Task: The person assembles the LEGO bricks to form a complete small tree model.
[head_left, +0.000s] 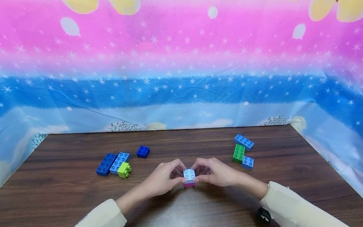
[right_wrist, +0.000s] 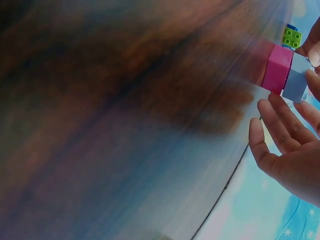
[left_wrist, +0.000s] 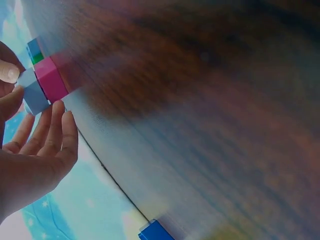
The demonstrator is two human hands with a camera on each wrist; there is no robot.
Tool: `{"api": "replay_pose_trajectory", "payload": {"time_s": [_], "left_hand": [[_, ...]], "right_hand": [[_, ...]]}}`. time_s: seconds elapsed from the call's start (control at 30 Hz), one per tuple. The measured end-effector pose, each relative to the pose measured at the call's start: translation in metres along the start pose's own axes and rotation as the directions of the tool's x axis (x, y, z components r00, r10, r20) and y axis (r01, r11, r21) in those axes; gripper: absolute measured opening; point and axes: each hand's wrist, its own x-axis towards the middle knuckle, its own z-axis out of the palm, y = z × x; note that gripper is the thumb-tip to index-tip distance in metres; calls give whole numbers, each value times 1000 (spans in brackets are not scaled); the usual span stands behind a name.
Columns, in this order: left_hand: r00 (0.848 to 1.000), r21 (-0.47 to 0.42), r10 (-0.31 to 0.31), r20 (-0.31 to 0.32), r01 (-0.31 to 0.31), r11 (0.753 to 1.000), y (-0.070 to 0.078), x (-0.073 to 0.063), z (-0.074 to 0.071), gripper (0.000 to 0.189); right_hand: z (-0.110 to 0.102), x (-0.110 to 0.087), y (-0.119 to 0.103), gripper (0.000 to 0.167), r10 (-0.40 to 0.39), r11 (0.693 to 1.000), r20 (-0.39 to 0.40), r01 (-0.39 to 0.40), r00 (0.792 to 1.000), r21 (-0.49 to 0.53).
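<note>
A pale blue brick (head_left: 189, 174) with studs on top sits on a pink brick (head_left: 189, 184) at the front middle of the table. My left hand (head_left: 165, 176) pinches the pale blue brick from its left side, thumb at the near edge. From the right, my right hand (head_left: 216, 172) pinches the same brick in the same way. In the left wrist view the pink brick (left_wrist: 51, 79) stands on the tabletop, the pale blue brick (left_wrist: 35, 94) lined up on it. The right wrist view shows the pink brick (right_wrist: 277, 70) below the fingertips' level, with its sides bare.
Left on the wooden table (head_left: 181, 208) lie a dark blue brick (head_left: 106, 164), a light blue brick (head_left: 119, 162), a lime brick (head_left: 123, 170) on its side and a small blue brick (head_left: 143, 152). To the right are a long blue brick (head_left: 244, 142), a green brick (head_left: 239, 153) and a small blue brick (head_left: 248, 162).
</note>
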Motion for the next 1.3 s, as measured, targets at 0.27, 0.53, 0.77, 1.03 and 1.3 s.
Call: {"api": "replay_pose_trajectory", "payload": {"time_s": [0.27,0.53,0.77,1.03,1.3], "left_hand": [[1000,-30,-21,22,22,999,1,0,0,15],[998,-64,-37,43,40,997,2,0,0,15],[998,-49,-44,45,46,998,2,0,0,16],[999,-26,-35,33,36,999,1,0,-1,18],[998,-21,-45,38,46,999,0,-1,-1,20]], "right_hand": [[1,0,0,18,-5,1000,-1,5,1000,0],[3,0,2,16,-58,997,17,58,998,-50],[3,-1,1,16,-51,999,12,51,999,-7],[2,-2,1,18,-35,999,16,35,999,9],[-1,-4,-2,24,-3,998,43,1,999,59]]}}
